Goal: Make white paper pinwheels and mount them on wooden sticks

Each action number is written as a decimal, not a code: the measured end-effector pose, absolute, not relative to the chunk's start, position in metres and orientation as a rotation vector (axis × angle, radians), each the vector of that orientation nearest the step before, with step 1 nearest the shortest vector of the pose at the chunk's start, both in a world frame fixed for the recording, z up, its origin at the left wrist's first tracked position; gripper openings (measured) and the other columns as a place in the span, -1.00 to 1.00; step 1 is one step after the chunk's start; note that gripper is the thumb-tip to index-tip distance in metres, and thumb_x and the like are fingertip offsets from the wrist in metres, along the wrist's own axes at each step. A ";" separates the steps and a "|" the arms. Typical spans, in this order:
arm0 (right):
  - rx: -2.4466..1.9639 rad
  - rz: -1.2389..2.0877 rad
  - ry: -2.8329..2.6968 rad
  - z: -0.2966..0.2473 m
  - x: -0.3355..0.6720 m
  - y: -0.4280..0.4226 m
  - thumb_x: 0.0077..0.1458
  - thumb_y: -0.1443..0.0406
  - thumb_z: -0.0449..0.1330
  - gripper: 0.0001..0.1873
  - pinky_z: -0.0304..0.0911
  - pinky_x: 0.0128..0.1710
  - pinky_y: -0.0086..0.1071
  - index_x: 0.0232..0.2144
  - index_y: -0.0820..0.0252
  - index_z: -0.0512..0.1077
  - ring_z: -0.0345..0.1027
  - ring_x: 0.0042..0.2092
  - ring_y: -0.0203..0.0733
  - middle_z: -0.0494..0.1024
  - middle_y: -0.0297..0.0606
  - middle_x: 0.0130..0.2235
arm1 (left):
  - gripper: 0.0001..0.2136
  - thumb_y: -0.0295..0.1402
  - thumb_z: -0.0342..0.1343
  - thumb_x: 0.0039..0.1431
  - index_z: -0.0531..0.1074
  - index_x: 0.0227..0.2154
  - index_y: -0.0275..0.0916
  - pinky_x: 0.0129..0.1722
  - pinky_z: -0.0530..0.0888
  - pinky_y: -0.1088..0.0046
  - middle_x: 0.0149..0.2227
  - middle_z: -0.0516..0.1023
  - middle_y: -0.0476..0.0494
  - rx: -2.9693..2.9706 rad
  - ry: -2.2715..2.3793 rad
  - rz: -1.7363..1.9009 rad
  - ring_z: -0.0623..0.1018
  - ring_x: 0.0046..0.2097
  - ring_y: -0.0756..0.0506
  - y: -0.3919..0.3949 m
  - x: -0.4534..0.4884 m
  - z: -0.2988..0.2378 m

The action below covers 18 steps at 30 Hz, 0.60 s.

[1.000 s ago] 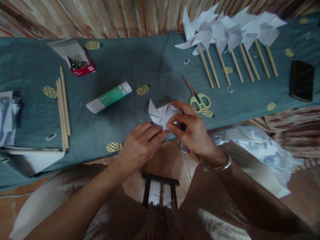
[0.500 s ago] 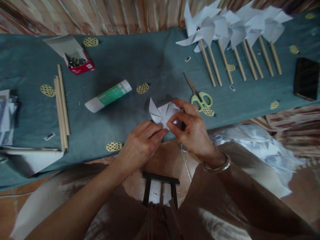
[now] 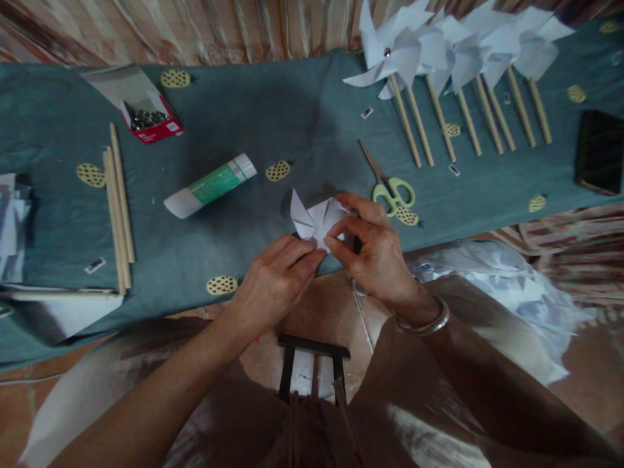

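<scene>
A small white paper pinwheel [image 3: 316, 220] with folded blades is held over the near edge of the cloth-covered table. My left hand [image 3: 280, 270] is closed on its lower edge, thumb and fingers pinched together. From the other side, my right hand [image 3: 368, 237] pinches the paper near its middle with thumb and forefinger, while other fingers rest on the right blade. Part of the paper is hidden behind my fingers. Green-handled scissors [image 3: 392, 195] lie just beyond my right hand. To the left is a glue stick [image 3: 212, 186] with a green label.
Several finished pinwheels [image 3: 397, 55] on wooden sticks lie at the back right, a phone [image 3: 599, 153] beyond them. At left are a red box [image 3: 153, 123] of metal pins, loose wooden sticks [image 3: 117, 214] and stacked paper [image 3: 12, 227]. A plastic bag [image 3: 507, 292] sits below the table at right.
Both hands keep nearly the same hold on the paper pinwheel. The view has shifted very slightly; nothing on the table has been moved.
</scene>
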State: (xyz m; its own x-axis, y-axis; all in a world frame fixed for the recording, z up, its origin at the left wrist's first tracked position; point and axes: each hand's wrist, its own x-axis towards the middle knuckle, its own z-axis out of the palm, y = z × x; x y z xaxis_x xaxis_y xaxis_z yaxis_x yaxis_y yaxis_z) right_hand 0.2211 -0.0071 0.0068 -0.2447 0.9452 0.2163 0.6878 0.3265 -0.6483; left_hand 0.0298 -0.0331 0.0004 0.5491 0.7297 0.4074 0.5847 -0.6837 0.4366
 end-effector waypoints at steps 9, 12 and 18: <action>-1.420 0.564 -2.040 0.007 0.221 -0.008 0.16 0.29 0.23 -0.93 0.22 0.20 0.08 -0.39 0.05 0.48 0.31 0.18 0.07 0.46 -0.18 0.15 | -0.84 -0.52 0.06 0.32 0.48 -0.11 -0.34 -0.21 0.59 0.34 -0.22 0.59 -0.20 2.518 1.117 0.834 0.55 -0.18 -0.10 -0.033 0.031 0.002; -1.419 0.535 -2.068 0.007 0.221 -0.010 0.19 0.28 0.20 -0.94 0.23 0.22 0.05 -0.30 -0.02 0.49 0.29 0.20 0.02 0.43 -0.20 0.17 | -0.85 -0.52 0.06 0.32 0.49 -0.12 -0.35 -0.20 0.60 0.34 -0.22 0.59 -0.21 2.517 1.117 0.838 0.56 -0.18 -0.10 -0.033 0.031 0.002; -1.363 0.494 -2.113 0.008 0.222 -0.012 0.25 0.29 0.13 -0.83 0.18 0.26 0.06 -0.19 -0.05 0.51 0.23 0.26 0.03 0.39 -0.22 0.22 | -0.85 -0.51 0.06 0.31 0.50 -0.13 -0.38 -0.21 0.60 0.32 -0.22 0.59 -0.22 2.531 1.112 0.828 0.55 -0.19 -0.12 -0.032 0.031 0.001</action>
State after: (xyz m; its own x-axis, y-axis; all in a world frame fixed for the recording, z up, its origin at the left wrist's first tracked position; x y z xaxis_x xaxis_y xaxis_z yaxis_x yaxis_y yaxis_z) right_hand 0.2218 -0.0123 0.0077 -0.3173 0.9111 0.2631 0.7000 0.4122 -0.5831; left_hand 0.0314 -0.0324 0.0013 0.5456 0.7378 0.3974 0.5925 -0.6750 0.4397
